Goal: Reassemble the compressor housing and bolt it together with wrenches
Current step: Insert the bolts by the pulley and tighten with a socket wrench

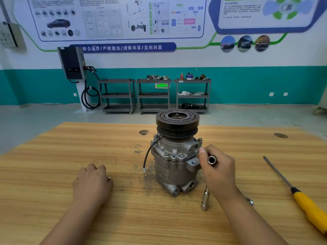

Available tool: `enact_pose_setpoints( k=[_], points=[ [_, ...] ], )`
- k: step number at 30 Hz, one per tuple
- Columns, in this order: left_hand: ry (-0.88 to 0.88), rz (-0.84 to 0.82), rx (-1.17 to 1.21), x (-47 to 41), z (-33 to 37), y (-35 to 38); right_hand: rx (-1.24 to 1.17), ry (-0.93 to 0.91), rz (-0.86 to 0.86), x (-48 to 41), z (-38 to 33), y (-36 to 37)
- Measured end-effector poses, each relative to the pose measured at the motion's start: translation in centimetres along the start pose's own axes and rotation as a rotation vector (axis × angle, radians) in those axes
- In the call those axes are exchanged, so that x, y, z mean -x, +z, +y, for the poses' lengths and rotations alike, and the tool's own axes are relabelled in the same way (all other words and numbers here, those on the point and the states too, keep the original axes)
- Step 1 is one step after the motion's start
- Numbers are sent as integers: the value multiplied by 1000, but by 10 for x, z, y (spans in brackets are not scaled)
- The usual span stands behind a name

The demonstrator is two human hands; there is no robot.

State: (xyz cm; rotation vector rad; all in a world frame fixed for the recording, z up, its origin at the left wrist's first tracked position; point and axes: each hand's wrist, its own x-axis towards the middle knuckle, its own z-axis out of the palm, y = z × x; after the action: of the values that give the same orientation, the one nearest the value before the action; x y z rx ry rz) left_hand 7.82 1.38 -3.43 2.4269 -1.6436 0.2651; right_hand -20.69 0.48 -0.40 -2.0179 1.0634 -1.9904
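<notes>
The compressor (175,161) stands upright near the middle of the table (88,138), its black pulley (177,124) on top and its ported end down on the wood. Bolts (166,154) sit in the flange just under the pulley. A black wire (147,156) loops out from the top left of the housing and hangs down its left side, the tip just above the table.

The right hand (219,172) is just beside the compressor's right flank, fingers clenched round the middle of a three-armed socket wrench (211,160) - one socket points up past the knuckles, and two more arms stick out below the palm towards the table. The thumb tip is close to the housing's side port; whether it touches cannot be told.

The left hand (92,183) rests on the table well left of the compressor, fingers loosely curled and holding nothing.

A yellow-handled screwdriver (304,204) lies on the table at far right - blade pointing away. Grey carts (154,96) line the far wall.
</notes>
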Motion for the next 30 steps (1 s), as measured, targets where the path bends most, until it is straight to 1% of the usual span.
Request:
enact_pose_setpoints(
  k=[3,9,11,13,15,18,21,25,28,30],
  points=[
    [-4,-51,-30,-3,-4,3,-11,22,-14,1,1,0],
    [39,-12,0,-5,-3,4,-14,94,-36,1,4,1],
    [49,-13,20,-4,-2,4,-34,88,-49,1,2,0],
    [56,-8,66,-3,0,2,-60,41,-47,3,-2,-1],
    [70,16,164,-1,5,-2,-67,-25,-27,3,-6,-2],
    [94,52,415,3,14,-11,-61,-95,-22,3,-8,-3],
    [145,110,668,10,26,-22,-63,-73,-17,3,-6,-3],
    [148,246,943,22,44,-37,-60,-67,-14,2,-6,-3],
    [223,289,1139,36,59,-51,-68,-51,-21,3,-7,-2],
    [290,296,1217,44,68,-59,-66,-40,-22,3,-6,-2]
  ],
)
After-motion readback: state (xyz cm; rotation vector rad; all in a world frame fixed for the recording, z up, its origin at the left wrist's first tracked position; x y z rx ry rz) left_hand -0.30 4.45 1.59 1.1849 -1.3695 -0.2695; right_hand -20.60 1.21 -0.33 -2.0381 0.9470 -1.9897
